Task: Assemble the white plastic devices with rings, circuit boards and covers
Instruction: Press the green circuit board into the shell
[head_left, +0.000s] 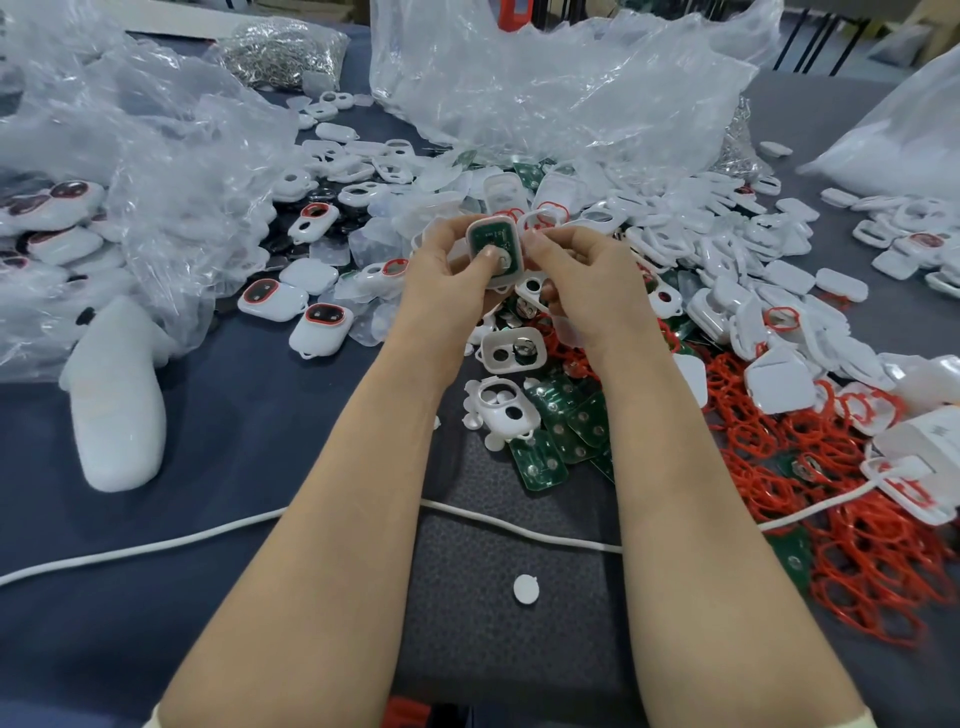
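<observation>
Both hands hold one white plastic device shell (494, 249) above the parts pile, a green circuit board seated in its open back. My left hand (447, 275) grips the shell's left side, and its thumb presses on the board. My right hand (576, 275) pinches the shell's right edge with curled fingers. Under the hands lie empty white shells (511, 349), loose green circuit boards (566, 415) and a heap of red rings (841, 519). White covers (779, 387) are piled to the right.
Finished devices with red-ringed lenses (322, 325) lie at the left near crumpled clear plastic bags (130, 171). A white cable (208, 532) crosses the dark cloth in front. A white oblong object (117, 400) lies at the left. One small white disc (525, 590) sits alone near me.
</observation>
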